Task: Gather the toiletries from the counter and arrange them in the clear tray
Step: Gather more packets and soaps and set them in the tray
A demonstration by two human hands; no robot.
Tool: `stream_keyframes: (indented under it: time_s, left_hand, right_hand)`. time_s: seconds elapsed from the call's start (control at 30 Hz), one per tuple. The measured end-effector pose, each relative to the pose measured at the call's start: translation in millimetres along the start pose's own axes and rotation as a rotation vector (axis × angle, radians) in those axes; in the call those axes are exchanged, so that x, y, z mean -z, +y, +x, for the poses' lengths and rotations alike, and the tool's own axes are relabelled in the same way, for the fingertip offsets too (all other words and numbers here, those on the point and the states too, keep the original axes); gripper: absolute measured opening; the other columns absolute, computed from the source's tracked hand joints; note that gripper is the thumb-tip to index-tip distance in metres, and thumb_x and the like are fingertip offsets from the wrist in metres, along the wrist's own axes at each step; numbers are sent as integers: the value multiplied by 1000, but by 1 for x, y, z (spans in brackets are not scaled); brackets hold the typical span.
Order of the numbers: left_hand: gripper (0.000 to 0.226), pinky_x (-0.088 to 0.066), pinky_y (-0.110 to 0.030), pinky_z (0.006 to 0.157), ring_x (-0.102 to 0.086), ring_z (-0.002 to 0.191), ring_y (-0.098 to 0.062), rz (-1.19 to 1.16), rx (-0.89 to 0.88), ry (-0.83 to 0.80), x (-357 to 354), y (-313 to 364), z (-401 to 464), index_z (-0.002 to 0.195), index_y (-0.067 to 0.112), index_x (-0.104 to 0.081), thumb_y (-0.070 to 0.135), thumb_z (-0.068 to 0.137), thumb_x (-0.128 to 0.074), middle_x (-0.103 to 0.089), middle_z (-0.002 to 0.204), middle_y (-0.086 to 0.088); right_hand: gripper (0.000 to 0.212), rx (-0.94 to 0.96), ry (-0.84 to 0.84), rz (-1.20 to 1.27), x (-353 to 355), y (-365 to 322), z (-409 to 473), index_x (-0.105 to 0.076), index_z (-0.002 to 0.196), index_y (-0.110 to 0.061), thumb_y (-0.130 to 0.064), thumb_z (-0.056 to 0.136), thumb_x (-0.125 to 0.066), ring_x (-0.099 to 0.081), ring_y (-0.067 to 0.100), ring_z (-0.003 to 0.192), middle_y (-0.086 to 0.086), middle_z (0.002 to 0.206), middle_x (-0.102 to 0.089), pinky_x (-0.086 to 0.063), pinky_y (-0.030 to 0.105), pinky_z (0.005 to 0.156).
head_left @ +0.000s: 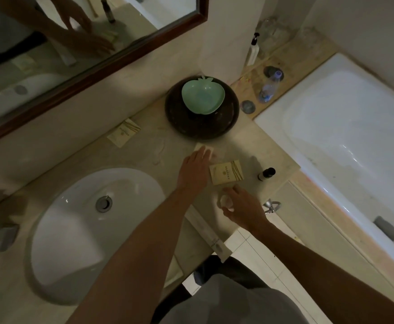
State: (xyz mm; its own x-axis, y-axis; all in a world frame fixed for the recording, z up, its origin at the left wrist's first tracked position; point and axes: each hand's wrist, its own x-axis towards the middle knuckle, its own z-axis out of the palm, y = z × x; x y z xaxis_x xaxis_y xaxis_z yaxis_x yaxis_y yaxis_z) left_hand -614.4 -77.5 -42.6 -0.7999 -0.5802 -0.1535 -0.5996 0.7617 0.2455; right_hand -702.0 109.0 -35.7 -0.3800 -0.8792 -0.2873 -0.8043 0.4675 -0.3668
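My left hand (195, 170) lies palm down on the beige counter (144, 146), fingers stretched out. Its fingertips reach a pale, see-through edge that looks like the clear tray (209, 148). A cream box (226, 172) with gold lines lies just right of that hand; whether it sits inside the tray I cannot tell. My right hand (241, 205) curls around a small white round item (226, 202) near the counter's front edge. A small dark bottle (266, 174) stands to the right. A second cream packet (123, 132) lies by the wall, and a long white packet (211, 232) rests along the front edge.
A dark round bowl (202, 127) holding a green apple-shaped dish (203, 97) stands behind the hands. The white sink (79, 230) is to the left, the bathtub (345, 136) to the right. A pump bottle (253, 50) and a water bottle (268, 88) stand on the tub ledge.
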Motion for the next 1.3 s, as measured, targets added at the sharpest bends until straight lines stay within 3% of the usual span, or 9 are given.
stream_keyframes:
  time_s: [0.07, 0.23, 0.4, 0.57, 0.7, 0.9, 1.03, 1.13, 1.3]
  left_hand:
    - [66, -28, -42, 113, -29, 140, -23, 64, -29, -70, 0, -5, 13, 149, 18, -25, 19, 88, -53, -29, 155, -5]
    - [44, -34, -38, 104, -44, 120, -25, 127, -11, -9, 2, -21, 6, 127, 16, -47, 26, 85, -54, -48, 131, -8]
    - [77, -34, -37, 105, -44, 122, -28, 72, 23, -103, 8, -23, 14, 140, 9, -31, 34, 78, -70, -45, 136, -12]
    - [58, -41, -40, 90, -49, 113, -31, 101, 110, -160, 5, -28, 1, 129, 10, -37, 31, 83, -66, -51, 125, -13]
    - [54, -42, -43, 86, -56, 102, -30, 4, 189, -55, 12, -53, -50, 124, 12, -40, 36, 79, -59, -55, 115, -9]
    - [58, -42, -44, 87, -53, 102, -29, -168, 283, 77, 33, -134, -198, 127, 15, -42, 24, 72, -56, -53, 116, -7]
    - [66, -41, -44, 91, -53, 108, -31, -170, 428, 155, 38, -197, -317, 131, 11, -45, 28, 69, -58, -54, 120, -10]
    - [67, -38, -44, 94, -51, 112, -31, -185, 538, 181, 40, -246, -403, 131, 12, -44, 28, 67, -59, -54, 123, -9]
    - [68, -37, -42, 97, -49, 117, -28, -189, 700, 209, 49, -323, -530, 134, 13, -41, 25, 70, -62, -51, 127, -8]
  right_hand:
    - [46, -18, -21, -15, -3, 1, -1, -58, 118, -21, -36, 78, -76, -61, 17, 92, -1, 116, -57, -48, 26, 70]
    - [40, -72, 65, 31, -8, -5, 5, -63, 108, -17, -44, 80, -74, -51, 7, 80, -3, 102, -60, -45, 22, 70]
    - [39, -87, 14, 91, -14, -7, 4, -61, 118, -20, -23, 82, -73, -59, 16, 97, 0, 119, -56, -54, 26, 75]
    - [46, -94, 15, 192, -14, -11, 5, -59, 124, -17, -21, 80, -73, -51, 25, 115, 1, 130, -54, -51, 33, 88]
    - [47, -49, 98, 209, -19, -41, 1, -63, 119, -16, -21, 75, -77, -54, 26, 112, 4, 122, -59, -48, 34, 87]
    - [48, 194, 44, 316, -51, -163, -18, -62, 123, -8, -16, 78, -76, -55, 32, 114, 13, 122, -60, -47, 43, 96]
    - [45, 374, -37, 327, -96, -258, -36, -64, 115, -11, -18, 73, -79, -59, 26, 100, 7, 109, -63, -51, 36, 87]
    - [45, 489, -94, 302, -125, -342, -61, -65, 115, -13, -19, 73, -80, -58, 22, 98, 4, 109, -63, -45, 26, 83]
    - [42, 626, -183, 289, -174, -464, -99, -66, 114, -15, -24, 76, -78, -58, 22, 98, 3, 109, -63, -50, 34, 83]
